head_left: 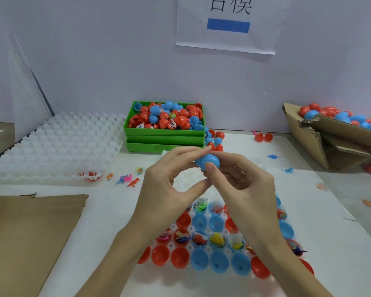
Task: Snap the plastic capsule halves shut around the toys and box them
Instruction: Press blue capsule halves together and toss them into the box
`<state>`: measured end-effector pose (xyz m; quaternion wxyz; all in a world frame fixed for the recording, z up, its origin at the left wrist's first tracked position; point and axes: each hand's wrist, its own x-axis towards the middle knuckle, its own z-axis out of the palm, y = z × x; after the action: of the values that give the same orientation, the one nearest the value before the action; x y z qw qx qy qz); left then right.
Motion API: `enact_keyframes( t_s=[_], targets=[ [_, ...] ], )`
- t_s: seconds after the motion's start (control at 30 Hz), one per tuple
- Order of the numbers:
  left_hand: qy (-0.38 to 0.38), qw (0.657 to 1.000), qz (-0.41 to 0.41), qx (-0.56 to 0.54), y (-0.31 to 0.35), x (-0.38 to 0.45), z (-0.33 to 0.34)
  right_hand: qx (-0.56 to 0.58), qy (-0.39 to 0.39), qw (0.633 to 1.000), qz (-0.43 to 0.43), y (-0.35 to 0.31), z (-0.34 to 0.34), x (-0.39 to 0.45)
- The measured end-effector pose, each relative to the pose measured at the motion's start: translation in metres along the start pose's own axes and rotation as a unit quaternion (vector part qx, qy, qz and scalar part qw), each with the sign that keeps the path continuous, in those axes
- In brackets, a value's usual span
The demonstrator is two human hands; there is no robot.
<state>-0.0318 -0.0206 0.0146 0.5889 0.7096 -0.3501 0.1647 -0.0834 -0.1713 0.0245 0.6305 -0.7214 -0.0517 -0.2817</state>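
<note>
With both the left hand (pixel 169 176) and right hand (pixel 240 179) pinching the blue capsule (pixel 207 161), squeeze the halves squarely until the seam clicks all round.

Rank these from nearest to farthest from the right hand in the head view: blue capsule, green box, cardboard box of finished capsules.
1. blue capsule: held in the right hand, with the left hand.
2. green box: behind, centre.
3. cardboard box: far right.

Bright, even overhead light, soft shadows, mild blur and wide-angle bending at edges.
</note>
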Motion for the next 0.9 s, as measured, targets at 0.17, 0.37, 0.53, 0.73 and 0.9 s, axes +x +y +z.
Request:
enact_keyframes(
  t_s=[0.17,0.37,0.53,0.73,0.9],
  targets=[
    [0.093,0.982,0.057,0.157,0.000,-0.007,0.011,0.065,-0.021,0.993,0.098,0.001,0.003,-0.003],
    [0.096,0.983,0.059,0.146,0.003,-0.008,0.013,0.259,-0.064,0.926,0.267,0.002,-0.002,0.006],
    [0.123,0.977,0.059,0.163,0.004,-0.011,0.017,0.270,-0.068,0.921,0.272,0.003,-0.001,0.003],
    [0.098,0.979,0.052,0.173,0.000,-0.011,0.017,0.138,-0.026,0.975,0.171,-0.002,0.002,-0.006],
    [0.074,0.995,-0.009,0.072,0.003,-0.006,0.011,0.244,-0.075,0.946,0.201,-0.005,0.000,0.002]
  ],
)
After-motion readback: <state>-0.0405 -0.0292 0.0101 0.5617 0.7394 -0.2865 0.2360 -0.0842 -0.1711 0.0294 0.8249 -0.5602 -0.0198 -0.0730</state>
